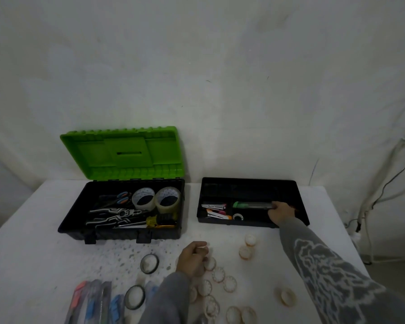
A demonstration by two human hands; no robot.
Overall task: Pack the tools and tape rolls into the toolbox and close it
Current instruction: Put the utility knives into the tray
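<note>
no readable text, labels or numbers on any item

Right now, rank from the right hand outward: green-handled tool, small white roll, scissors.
1. green-handled tool, in the tray, held by the right hand.
2. small white roll, left of it in the tray.
3. scissors, far left, in the toolbox.

A white counter [33,230] fills the lower half of the view and meets a pale, unevenly plastered wall [220,78] at its far edge. A patch of dark speckles [122,253] marks the counter's near middle. The wall carries a few small dark scratches [207,81] and a thin bluish streak [313,169] low down. At the right, several white and dark cables [388,183] hang down the wall beside the counter's edge, ending near a small plug [358,226].
</note>
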